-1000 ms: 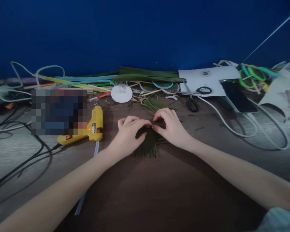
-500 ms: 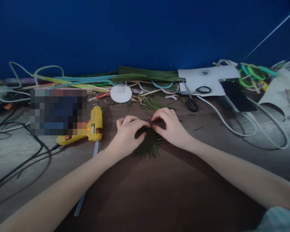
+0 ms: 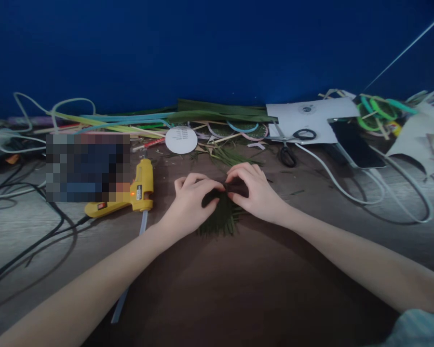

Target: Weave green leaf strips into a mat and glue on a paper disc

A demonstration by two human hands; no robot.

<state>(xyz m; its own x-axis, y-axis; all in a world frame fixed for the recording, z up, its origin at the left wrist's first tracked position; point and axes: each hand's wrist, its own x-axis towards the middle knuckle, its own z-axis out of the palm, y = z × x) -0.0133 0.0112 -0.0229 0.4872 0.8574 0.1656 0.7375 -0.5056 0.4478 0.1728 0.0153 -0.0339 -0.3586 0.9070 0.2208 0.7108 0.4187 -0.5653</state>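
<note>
One dark tabletop (image 3: 217, 289) carries work I would judge partway: the green leaf piece (image 3: 220, 221), lying on it beneath and between the hands, is already fringed along its near edge; what remains, I cannot tell. Yellow hot-glue gun (image 3: 143, 188): indicator lit, lying to the left, unheld. Left hand (image 3: 190, 200): thumb and index finger moderately apart, arched over the leaf piece. Right hand (image 3: 256, 195): thumb-to-index gap narrow, at its far end; any pinch by either unclear.

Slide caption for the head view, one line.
Left hand and right hand at a fringed dark green piece, yellow glue gun to the left, scissors farther back.
</note>
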